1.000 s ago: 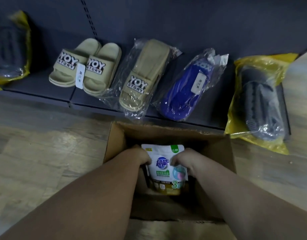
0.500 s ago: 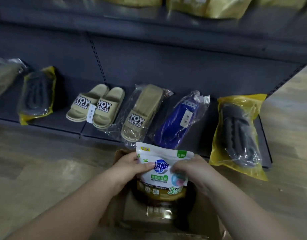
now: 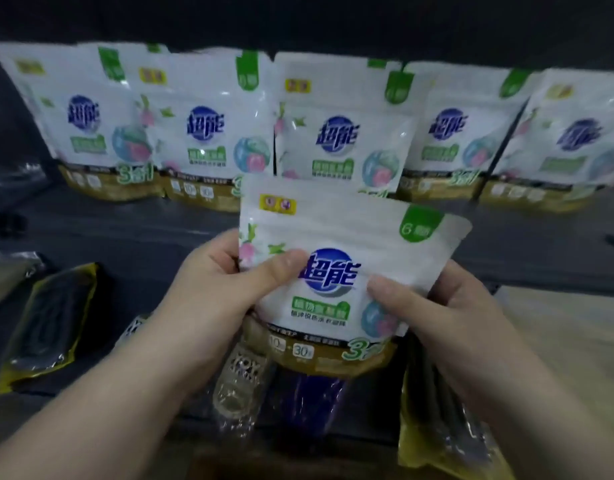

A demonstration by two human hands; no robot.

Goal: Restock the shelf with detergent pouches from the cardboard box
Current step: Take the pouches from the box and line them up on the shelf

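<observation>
Head view: a detergent pouch [image 3: 336,268] is held upright in mid-air in front of the shelf [image 3: 125,223], tilted slightly to the right. The left hand [image 3: 208,296] grips its left edge with the thumb pressed across the front, and the right hand [image 3: 447,327] clamps its lower right side the same way. Farther back, a row of matching pouches [image 3: 208,133] stands along the shelf, some overlapping. Below, on a lower shelf, lie bagged slippers: a dark pair in a yellow bag [image 3: 45,323] at the left, a clear-wrapped tan slipper [image 3: 236,386] and a blue one [image 3: 312,400] under the held pouch, another yellow bag [image 3: 444,438] at the right.
</observation>
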